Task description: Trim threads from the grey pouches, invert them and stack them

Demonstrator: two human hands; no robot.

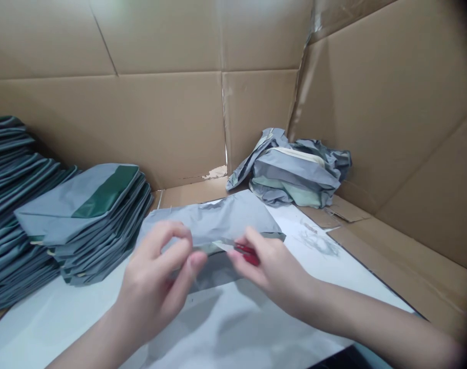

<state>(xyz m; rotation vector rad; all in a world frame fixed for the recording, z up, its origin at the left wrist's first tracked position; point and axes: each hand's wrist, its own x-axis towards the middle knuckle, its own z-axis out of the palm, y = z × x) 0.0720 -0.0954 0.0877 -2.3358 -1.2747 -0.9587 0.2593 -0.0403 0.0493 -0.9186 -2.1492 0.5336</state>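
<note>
My right hand (270, 261) is closed around small red-handled thread snips (249, 254), their pale pointed blades aimed left. My left hand (156, 271) is curled, with the thumb tip near the bent fingers; whatever may be pinched there is too small to make out. Just beyond and beneath both hands lies a grey fabric piece (218, 220) with a darker lower part and a pale green strip along its fold. The hands cover portions of its near side. The snips' tips are over the strip, and I cannot tell whether they touch it.
At left stand tall stacks of folded grey and green fabric pieces (80, 225). A crumpled grey fabric heap (295, 169) sits in the back right corner. Cardboard walls (160, 118) enclose the back and right of the white work surface (287, 318).
</note>
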